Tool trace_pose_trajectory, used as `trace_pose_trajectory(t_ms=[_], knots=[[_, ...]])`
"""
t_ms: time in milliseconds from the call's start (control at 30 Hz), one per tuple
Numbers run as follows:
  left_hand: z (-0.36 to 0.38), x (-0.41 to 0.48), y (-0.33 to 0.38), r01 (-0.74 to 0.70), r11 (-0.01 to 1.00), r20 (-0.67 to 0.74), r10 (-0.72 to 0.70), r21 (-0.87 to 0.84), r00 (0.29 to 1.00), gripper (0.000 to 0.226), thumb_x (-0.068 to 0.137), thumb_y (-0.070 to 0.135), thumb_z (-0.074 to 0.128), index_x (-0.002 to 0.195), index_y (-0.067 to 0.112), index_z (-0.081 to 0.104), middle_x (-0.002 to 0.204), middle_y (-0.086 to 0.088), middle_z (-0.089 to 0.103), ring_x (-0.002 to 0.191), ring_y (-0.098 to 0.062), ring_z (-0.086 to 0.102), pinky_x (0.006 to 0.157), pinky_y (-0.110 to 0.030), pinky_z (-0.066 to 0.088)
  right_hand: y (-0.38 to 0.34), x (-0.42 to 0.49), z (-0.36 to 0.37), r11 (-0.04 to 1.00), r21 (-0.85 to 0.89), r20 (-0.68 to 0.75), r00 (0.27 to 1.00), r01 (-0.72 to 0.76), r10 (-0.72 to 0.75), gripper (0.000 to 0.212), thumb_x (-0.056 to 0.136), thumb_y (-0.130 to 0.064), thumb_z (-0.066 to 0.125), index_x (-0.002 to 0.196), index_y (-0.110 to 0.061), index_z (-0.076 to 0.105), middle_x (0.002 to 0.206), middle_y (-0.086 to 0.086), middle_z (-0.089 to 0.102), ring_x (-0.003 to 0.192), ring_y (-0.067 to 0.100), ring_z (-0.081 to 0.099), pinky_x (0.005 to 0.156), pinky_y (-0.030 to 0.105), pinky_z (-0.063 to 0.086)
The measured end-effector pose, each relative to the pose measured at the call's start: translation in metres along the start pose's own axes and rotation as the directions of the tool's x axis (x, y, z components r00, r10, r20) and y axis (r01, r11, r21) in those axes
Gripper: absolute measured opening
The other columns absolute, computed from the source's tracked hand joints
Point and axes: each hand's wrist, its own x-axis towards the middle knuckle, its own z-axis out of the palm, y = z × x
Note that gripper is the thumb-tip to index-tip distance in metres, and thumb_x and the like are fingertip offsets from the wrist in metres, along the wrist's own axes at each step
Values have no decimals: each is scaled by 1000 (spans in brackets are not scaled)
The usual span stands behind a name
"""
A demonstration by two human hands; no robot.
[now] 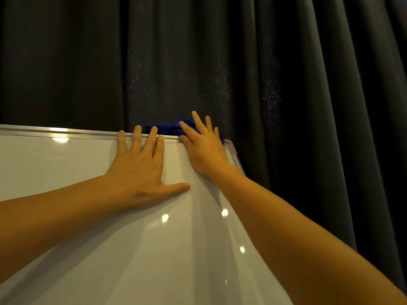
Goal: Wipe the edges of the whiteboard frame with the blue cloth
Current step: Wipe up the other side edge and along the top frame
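A white whiteboard with a silver metal frame fills the lower left of the view. A bunched blue cloth lies on the top frame edge near the board's upper right corner. My right hand presses flat on the cloth with its fingers spread over it, so much of the cloth is hidden. My left hand lies flat on the board just left of the cloth, fingertips on the top frame, thumb stretched out to the right. It holds nothing.
A dark pleated curtain hangs right behind the board and runs down along its right side. Ceiling lights reflect as bright spots on the glossy board surface.
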Motion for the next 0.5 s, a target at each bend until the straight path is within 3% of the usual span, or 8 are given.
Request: trace_pose_trajectory(t_ms=[100,167,233,333,500], knots=[[-4,-3,-4,-7,1000,13,6,12,1000,135,46,100,-9,150,14,-14,160,-9,-19,144,-37,-20,114,-60,-12,37,1,-13,986,69,29,989,-149,147,45,105,-32,36,150,-32,32,165,1,8,151,31,2,121,44,4],[-6,-5,1,-21,1000,11,21,-7,1000,135,47,100,-9,150,13,-12,160,-9,-19,144,-38,-21,114,-60,-11,54,-6,-21,914,294,-18,955,-279,297,42,105,-25,40,147,-27,41,163,3,19,149,27,18,120,29,13],[-7,-6,8,-29,999,-4,29,-30,1000,134,48,100,-8,151,13,-10,160,-10,-18,144,-38,-21,114,-60,-10,62,-12,-28,836,413,-87,898,-362,432,39,103,-21,45,142,-20,51,159,6,31,142,24,35,108,13,17],[-5,-4,14,-28,999,-9,27,-32,1000,134,48,99,-9,151,14,-9,160,-11,-18,143,-39,-20,114,-60,-11,63,-34,-35,821,456,-131,886,-344,445,36,101,-15,50,136,-15,56,150,9,46,135,23,44,96,0,16],[6,-12,23,-21,998,10,21,-63,1000,132,50,99,-5,151,14,-9,159,-12,-18,143,-39,-22,111,-63,-12,57,-94,-34,790,498,-94,884,-357,459,36,99,-12,54,134,-15,58,141,8,55,128,21,50,94,3,23]])
